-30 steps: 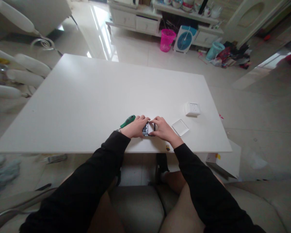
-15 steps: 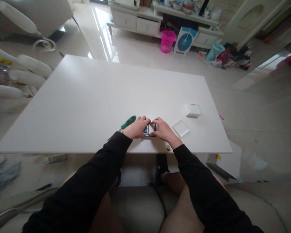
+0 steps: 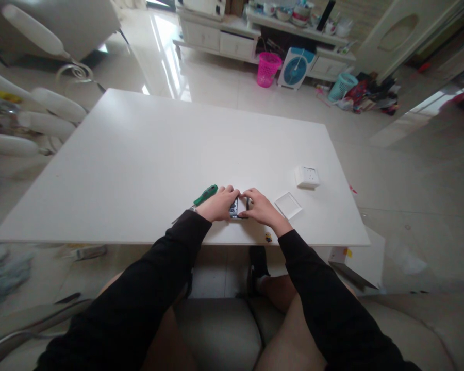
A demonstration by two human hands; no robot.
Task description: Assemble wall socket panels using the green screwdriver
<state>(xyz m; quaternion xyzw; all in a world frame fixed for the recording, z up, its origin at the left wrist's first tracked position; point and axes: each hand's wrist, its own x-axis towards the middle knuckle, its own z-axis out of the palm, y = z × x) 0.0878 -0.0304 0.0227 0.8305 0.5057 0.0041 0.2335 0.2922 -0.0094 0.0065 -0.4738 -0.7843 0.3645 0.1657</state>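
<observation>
Near the table's front edge, my left hand grips the left side of a small black-and-white rectangular panel. My right hand has its thumb and fingers closed round the right side of the same panel. Fingers cover part of it, so its exact kind does not show. Beside my left hand lies a screwdriver with a green handle, its shaft partly behind my wrist. A thin white square cover frame rests flat to the right of my right hand. Behind it is a white wall socket on a box.
All this is on a white table. A tiny yellow figure lies at its front edge. White chair parts stand at the left. On the floor beyond are a pink basket and a blue-and-white fan.
The view has shifted very slightly. Both hands keep their hold on the panel, with no clear movement of it.
</observation>
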